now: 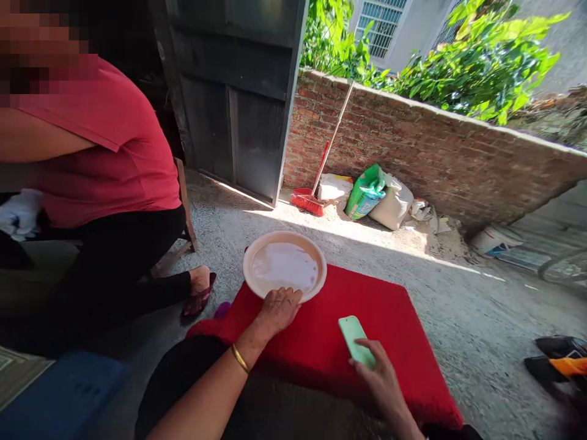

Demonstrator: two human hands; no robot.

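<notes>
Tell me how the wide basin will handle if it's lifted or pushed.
The basin is probably heavy for its size, given the shiny liquid inside. A quick push would likely make that liquid slosh. Lifted only at the near side, where the left hand holds it, it would probably tilt and spill.

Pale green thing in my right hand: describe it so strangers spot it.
Start at the red cloth, lower middle. To the right of the basin, your right hand holds the pale green thing, a flat, rounded oblong. Its colour sets it apart from the red cloth and round, cream basin.
</notes>
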